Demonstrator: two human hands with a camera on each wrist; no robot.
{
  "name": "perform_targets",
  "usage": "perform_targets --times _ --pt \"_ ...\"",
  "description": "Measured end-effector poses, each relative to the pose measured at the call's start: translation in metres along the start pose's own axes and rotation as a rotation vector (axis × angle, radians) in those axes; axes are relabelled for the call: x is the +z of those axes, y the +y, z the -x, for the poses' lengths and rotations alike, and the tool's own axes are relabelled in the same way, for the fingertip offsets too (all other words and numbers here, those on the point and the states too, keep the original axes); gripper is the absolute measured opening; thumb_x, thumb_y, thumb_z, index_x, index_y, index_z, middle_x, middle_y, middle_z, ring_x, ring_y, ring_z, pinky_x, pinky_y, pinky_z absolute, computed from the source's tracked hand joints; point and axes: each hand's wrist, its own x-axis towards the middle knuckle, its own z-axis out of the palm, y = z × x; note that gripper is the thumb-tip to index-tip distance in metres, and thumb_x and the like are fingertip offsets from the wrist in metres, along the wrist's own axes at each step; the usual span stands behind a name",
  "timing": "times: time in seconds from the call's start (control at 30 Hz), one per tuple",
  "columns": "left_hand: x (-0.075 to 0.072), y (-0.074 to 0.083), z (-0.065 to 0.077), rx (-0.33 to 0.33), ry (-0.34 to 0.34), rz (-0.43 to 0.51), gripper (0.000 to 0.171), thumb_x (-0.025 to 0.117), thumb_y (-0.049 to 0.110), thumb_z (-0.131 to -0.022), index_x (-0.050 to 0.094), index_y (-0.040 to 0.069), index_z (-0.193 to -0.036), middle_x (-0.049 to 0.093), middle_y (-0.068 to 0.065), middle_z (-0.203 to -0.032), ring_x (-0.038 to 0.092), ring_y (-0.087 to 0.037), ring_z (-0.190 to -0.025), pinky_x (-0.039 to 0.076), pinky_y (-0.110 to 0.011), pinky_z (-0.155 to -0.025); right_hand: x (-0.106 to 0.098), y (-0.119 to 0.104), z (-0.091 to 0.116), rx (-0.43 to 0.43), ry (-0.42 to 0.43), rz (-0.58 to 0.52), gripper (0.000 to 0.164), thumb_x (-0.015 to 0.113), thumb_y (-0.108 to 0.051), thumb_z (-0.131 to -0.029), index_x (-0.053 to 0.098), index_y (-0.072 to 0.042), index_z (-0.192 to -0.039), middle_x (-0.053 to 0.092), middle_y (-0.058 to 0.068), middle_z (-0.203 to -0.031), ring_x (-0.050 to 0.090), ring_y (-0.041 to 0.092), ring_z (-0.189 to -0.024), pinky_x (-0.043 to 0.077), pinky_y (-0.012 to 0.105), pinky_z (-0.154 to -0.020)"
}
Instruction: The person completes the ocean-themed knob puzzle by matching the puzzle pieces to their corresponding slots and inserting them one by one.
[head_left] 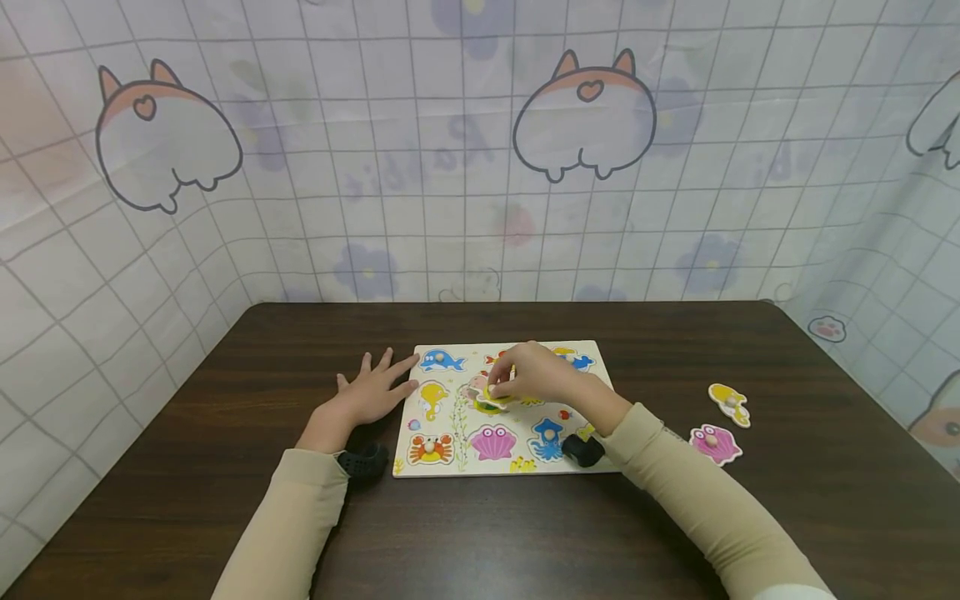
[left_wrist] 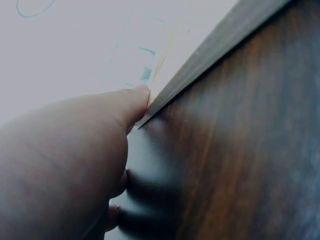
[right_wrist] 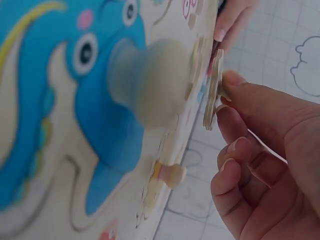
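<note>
My right hand [head_left: 536, 372] is over the middle of the wooden sea-animal puzzle board [head_left: 450, 425]. Between thumb and fingertips it pinches the knob of a thin puzzle piece [right_wrist: 214, 92], seen edge-on in the right wrist view; its picture is mostly hidden. The piece overlaps a green-and-yellow picture on the board in the head view. At the board's left edge, my left hand [head_left: 367, 392] rests on the table with fingers spread. Its thumb [left_wrist: 135, 102] touches the board's edge in the left wrist view.
On the dark table [head_left: 525, 533], right of the board, lie a loose yellow piece [head_left: 730, 404] and a pink shell piece [head_left: 715, 444]. Knobbed pieces in the board include a whale [head_left: 441, 360], a crab [head_left: 431, 448] and a blue squid [head_left: 547, 439]. Patterned cloth [head_left: 420, 208] hangs behind.
</note>
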Motion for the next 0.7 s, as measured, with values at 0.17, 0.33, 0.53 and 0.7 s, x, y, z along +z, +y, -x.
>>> perform_targets --times 0.17,0.33,0.53,0.7 --pt "-0.001 0.001 0.000 -0.001 0.000 -0.001 0.063 0.043 0.048 -0.110 0.026 0.023 -0.165 0.005 -0.025 -0.169 -0.007 -0.055 -0.150 -0.006 -0.083 -0.106 0.003 -0.005 -0.004 0.001 -0.015 0.039 0.006 0.080 -0.018 -0.092 0.080 -0.014 -0.087 0.062 -0.008 -0.075 0.052 0.010 -0.071 0.043 0.026 -0.063" --pt "-0.002 0.001 0.000 0.000 -0.002 -0.003 0.063 0.042 0.048 -0.110 0.026 0.022 -0.165 0.005 -0.025 -0.169 -0.007 -0.055 -0.150 -0.006 -0.083 -0.106 0.004 -0.010 -0.008 0.014 -0.043 0.076 0.006 0.080 -0.018 -0.093 0.081 -0.013 -0.091 0.065 -0.008 -0.078 0.054 0.010 -0.075 0.045 0.026 -0.068" --pt "-0.002 0.001 0.000 0.000 -0.002 -0.003 0.063 0.043 0.047 -0.110 0.026 0.022 -0.165 0.005 -0.025 -0.168 -0.007 -0.055 -0.150 -0.005 -0.083 -0.106 0.005 -0.013 -0.012 0.050 -0.074 0.102 0.007 0.080 -0.020 -0.093 0.081 -0.013 -0.092 0.066 -0.007 -0.078 0.055 0.011 -0.074 0.046 0.025 -0.067" --pt "-0.003 0.002 0.001 -0.004 -0.002 0.001 0.063 0.043 0.046 -0.110 0.026 0.022 -0.165 0.005 -0.025 -0.168 -0.007 -0.055 -0.150 -0.006 -0.083 -0.106 0.006 -0.015 -0.013 0.070 -0.078 0.126 0.007 0.080 -0.021 -0.093 0.081 -0.014 -0.090 0.067 -0.007 -0.079 0.056 0.011 -0.076 0.047 0.026 -0.069"
